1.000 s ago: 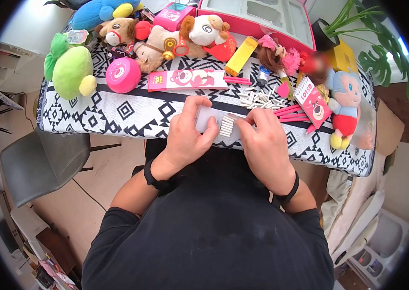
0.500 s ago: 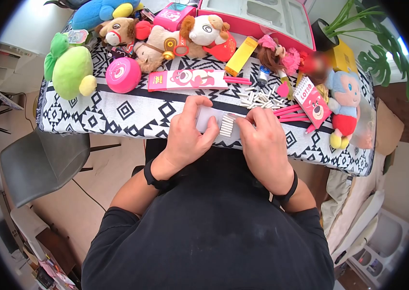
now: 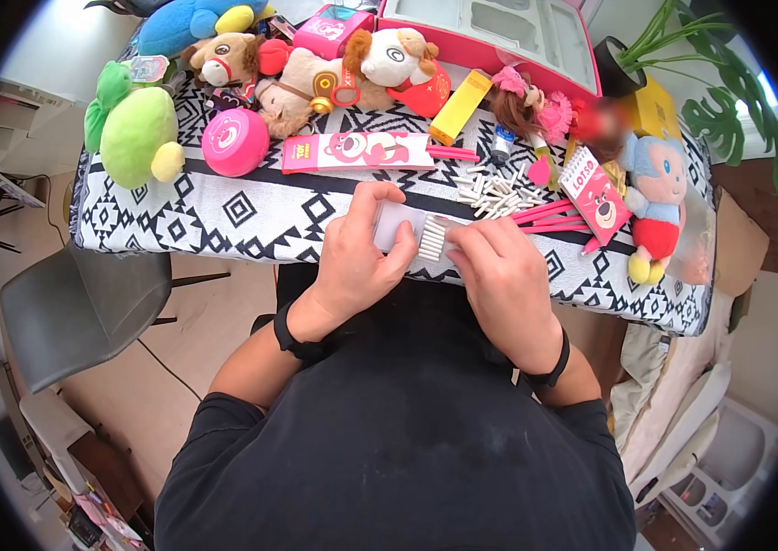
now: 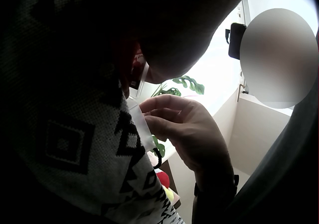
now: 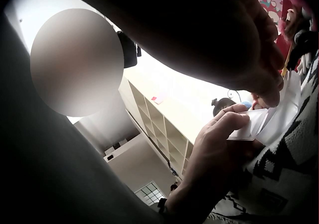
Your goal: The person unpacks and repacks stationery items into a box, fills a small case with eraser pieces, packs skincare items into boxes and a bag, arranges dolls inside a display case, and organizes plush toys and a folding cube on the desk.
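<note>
My left hand (image 3: pixel 359 246) grips a small flat plastic case, its thumb and index finger spread along the two sides. The case's hinged white lid (image 3: pixel 393 226) lies folded open on the left. A row of short white sticks (image 3: pixel 432 239) lies side by side in its clear half. At the right edge of that half, my right hand (image 3: pixel 502 268) has thumb and fingers pinched together. In the left wrist view the right fingertips (image 4: pixel 144 113) meet the pale plastic edge. A loose pile of similar white sticks (image 3: pixel 496 190) lies just beyond the right hand.
Pink pens (image 3: pixel 554 219) and a Lotso notepad (image 3: pixel 597 197) lie right of the pile. Behind are a pink-and-white box (image 3: pixel 361 151), a round pink case (image 3: pixel 234 142), a yellow box (image 3: pixel 460 106) and several plush toys, including a green one (image 3: pixel 138 133). A patterned cloth (image 3: pixel 270 216) covers the table.
My right hand has shifted slightly, its fingers lowering and bunching at the case's right edge. The left hand and the case stay in place.
</note>
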Motion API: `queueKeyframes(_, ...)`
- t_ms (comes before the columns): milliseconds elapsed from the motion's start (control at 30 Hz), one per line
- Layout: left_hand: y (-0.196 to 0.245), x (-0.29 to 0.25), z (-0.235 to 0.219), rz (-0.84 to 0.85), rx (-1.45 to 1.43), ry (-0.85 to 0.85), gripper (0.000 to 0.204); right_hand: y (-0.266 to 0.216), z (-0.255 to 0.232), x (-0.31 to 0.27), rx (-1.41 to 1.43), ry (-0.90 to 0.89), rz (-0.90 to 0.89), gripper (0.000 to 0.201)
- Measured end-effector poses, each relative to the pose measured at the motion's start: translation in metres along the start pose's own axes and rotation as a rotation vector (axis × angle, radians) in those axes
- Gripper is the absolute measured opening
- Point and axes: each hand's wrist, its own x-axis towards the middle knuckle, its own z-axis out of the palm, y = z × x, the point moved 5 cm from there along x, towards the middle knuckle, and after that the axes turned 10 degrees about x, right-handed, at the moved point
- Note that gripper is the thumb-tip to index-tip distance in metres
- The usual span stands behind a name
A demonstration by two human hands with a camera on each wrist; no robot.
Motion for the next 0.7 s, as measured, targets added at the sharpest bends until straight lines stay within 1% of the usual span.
queueKeyframes(33, -0.0001, 0.0002, 0.0003, 0.0, 0.0, -0.001, 0.038, 0.0, 0.0004, -0.0008, 0.043, -0.018, -0.001, 0.019)
queueKeyframes(233, 0.0, 0.0004, 0.0016, 0.004, 0.007, 0.004, 0.038, -0.0004, 0.0018, -0.0023, 0.085, -0.027, -0.023, 0.017)
queueKeyframes(300, -0.0008, 0.0004, 0.0025, 0.031, -0.026, 0.063, 0.033, -0.0001, 0.0023, -0.0029, 0.084, -0.025, -0.024, 0.018)
queueKeyframes(433, 0.0003, 0.0005, 0.0007, 0.015, -0.028, 0.054, 0.033, 0.0031, 0.0018, -0.0058, 0.074, -0.04, -0.018, 0.022)
queueKeyframes(533, 0.0007, 0.0004, 0.0012, 0.0, 0.009, 0.003, 0.038, 0.0047, 0.0024, -0.0066, 0.062, -0.054, -0.021, 0.024)
queueKeyframes(600, 0.0001, 0.0006, 0.002, 0.016, -0.021, 0.059, 0.033, 0.0046, 0.0027, -0.0064, 0.066, -0.062, -0.026, 0.023)
queueKeyframes(700, 0.0003, 0.0005, 0.0019, 0.011, -0.019, 0.056, 0.033, 0.0041, 0.0028, -0.0062, 0.078, -0.075, -0.032, 0.022)
